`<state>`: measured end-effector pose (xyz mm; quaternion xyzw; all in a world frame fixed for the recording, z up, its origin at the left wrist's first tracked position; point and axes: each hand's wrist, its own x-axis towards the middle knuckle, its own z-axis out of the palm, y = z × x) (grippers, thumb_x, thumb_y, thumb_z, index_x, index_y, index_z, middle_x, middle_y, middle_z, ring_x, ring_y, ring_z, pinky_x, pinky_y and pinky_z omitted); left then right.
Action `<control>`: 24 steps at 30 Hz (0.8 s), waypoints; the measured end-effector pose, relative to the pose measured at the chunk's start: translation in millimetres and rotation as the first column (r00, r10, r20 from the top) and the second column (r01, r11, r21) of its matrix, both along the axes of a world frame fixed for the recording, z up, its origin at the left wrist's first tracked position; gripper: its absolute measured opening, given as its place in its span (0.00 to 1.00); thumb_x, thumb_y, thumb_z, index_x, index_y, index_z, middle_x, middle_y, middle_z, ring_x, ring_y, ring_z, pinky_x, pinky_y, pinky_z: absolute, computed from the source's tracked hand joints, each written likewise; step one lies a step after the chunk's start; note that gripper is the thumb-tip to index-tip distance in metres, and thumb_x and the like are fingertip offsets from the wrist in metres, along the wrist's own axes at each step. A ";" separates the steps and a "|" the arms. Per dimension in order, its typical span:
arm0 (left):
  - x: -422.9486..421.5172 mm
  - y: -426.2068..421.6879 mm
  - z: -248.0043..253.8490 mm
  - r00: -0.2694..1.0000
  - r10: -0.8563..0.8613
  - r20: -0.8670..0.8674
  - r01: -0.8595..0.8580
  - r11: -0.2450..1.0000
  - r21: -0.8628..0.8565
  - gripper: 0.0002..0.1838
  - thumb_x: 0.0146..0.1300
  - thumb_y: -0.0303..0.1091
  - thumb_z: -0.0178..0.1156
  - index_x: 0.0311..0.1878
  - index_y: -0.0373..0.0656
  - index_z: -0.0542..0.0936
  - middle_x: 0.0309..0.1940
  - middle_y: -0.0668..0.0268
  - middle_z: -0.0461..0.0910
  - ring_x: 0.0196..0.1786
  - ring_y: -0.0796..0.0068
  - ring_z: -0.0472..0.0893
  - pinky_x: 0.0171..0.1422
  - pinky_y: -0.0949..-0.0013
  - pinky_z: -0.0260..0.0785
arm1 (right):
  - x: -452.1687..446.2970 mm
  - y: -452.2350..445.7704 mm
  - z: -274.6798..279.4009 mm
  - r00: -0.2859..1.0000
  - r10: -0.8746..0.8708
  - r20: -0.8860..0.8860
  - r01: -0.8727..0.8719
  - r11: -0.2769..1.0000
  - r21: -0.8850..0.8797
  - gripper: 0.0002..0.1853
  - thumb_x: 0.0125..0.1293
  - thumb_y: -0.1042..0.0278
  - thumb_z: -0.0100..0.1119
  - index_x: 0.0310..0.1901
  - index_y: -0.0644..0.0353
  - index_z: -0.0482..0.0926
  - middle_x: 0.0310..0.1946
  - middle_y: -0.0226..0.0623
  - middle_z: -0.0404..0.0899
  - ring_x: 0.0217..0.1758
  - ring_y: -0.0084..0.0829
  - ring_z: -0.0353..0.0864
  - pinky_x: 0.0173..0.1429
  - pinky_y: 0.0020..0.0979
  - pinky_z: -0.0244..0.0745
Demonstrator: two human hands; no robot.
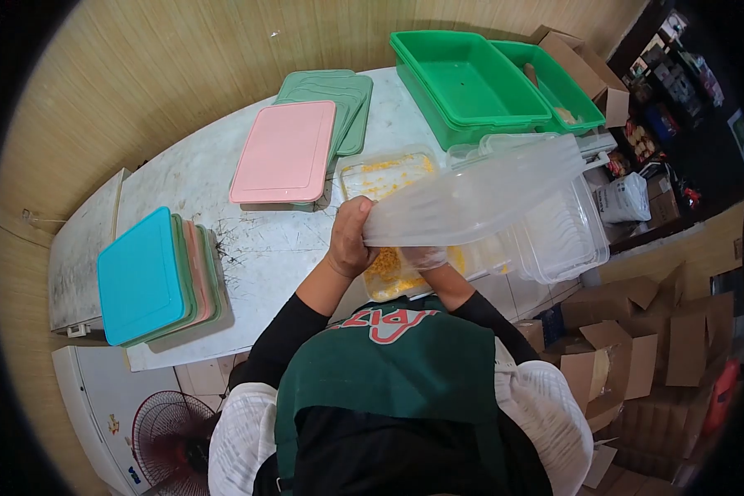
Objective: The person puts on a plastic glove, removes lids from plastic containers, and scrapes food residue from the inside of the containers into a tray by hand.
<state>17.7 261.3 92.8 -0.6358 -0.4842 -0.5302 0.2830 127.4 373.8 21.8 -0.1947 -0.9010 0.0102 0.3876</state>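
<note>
My left hand (351, 237) is closed on the near end of a translucent plastic container (479, 194), which is held tilted above the table. My right hand (424, 257), in a clear glove, is partly behind this container, its fingers hidden. Below and beside my hands are yellow-orange crumbs (384, 264) in a clear tray. Farther back stands a clear tray (345, 178) with yellow bits scattered on its bottom. To the right of the held container is a stack of clear plastic containers (558, 236).
A pink lid (283, 153) lies on green lids (357, 124). A blue lid (140, 277) tops another lid stack at left. Green bins (442, 116) stand at the back right. Cardboard boxes (612, 364) and a red fan (174, 434) are on the floor beside the table (264, 264).
</note>
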 end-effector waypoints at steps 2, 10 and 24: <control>0.5 -0.5 0.5 1.000 0.014 0.005 -0.014 1.000 -0.009 0.42 0.40 0.16 0.62 0.63 0.34 0.57 0.41 0.49 0.73 0.39 0.53 0.75 0.44 0.59 0.71 | 0.4 -15.4 10.9 0.998 0.061 0.033 -0.059 0.997 -0.039 0.21 0.55 0.68 0.54 0.52 0.63 0.72 0.47 0.50 0.72 0.53 0.50 0.70 0.59 0.51 0.61; -1.8 3.4 -6.1 0.998 0.048 -0.029 -0.048 0.999 0.020 0.42 0.41 0.15 0.61 0.63 0.34 0.56 0.40 0.50 0.72 0.39 0.53 0.75 0.42 0.60 0.71 | 13.7 -2.3 -9.0 0.996 0.084 -0.010 -0.084 0.996 -0.015 0.21 0.55 0.71 0.51 0.52 0.67 0.70 0.48 0.52 0.72 0.53 0.52 0.70 0.58 0.51 0.62; 2.6 9.8 -20.7 0.987 -0.019 0.162 0.013 0.999 0.036 0.38 0.44 0.15 0.58 0.63 0.36 0.57 0.42 0.49 0.72 0.42 0.52 0.74 0.48 0.59 0.68 | -20.8 -26.7 -0.2 0.984 0.170 -0.059 -0.179 0.951 -0.252 0.18 0.49 0.74 0.52 0.44 0.68 0.73 0.42 0.50 0.73 0.45 0.47 0.73 0.52 0.41 0.68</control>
